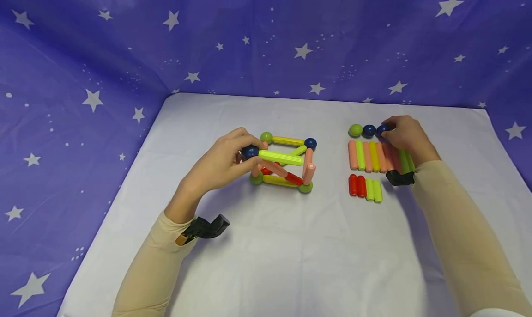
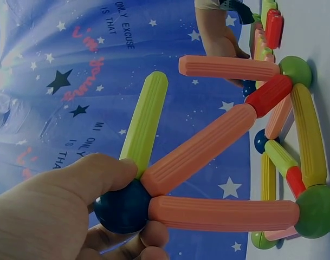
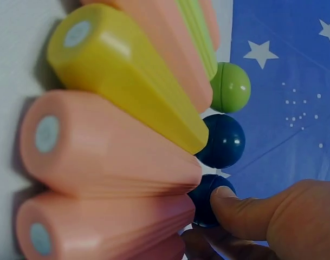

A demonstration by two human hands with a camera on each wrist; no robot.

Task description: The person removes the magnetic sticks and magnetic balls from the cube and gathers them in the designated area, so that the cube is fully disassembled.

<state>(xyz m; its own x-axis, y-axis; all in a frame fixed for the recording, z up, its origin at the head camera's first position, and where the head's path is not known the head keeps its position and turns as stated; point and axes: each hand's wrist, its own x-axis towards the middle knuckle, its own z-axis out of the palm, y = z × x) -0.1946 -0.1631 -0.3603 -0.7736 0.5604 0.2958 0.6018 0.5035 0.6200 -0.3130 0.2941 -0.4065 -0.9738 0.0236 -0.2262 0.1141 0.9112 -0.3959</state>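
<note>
My left hand (image 1: 227,159) pinches a dark blue ball (image 2: 121,206) at an upper corner of a frame built from magnetic rods and balls. From that ball a lime green rod (image 2: 145,122) sticks out with its far end free. Two pink rods slope down from it; one meets a red rod (image 2: 269,96) running to a green ball (image 2: 296,71). Another pink rod (image 1: 309,173) stands up from that corner, its top free. At the far right of a short row of balls, my right hand (image 1: 408,134) grips a dark blue ball (image 3: 208,200) between thumb and fingers.
Beside the gripped ball lie another blue ball (image 1: 369,131) and a green ball (image 1: 355,130). Below them is a row of pink, yellow and green rods (image 1: 374,156). Nearer me are short red rods (image 1: 357,185) and short lime rods (image 1: 374,190) on the white cloth (image 1: 266,261).
</note>
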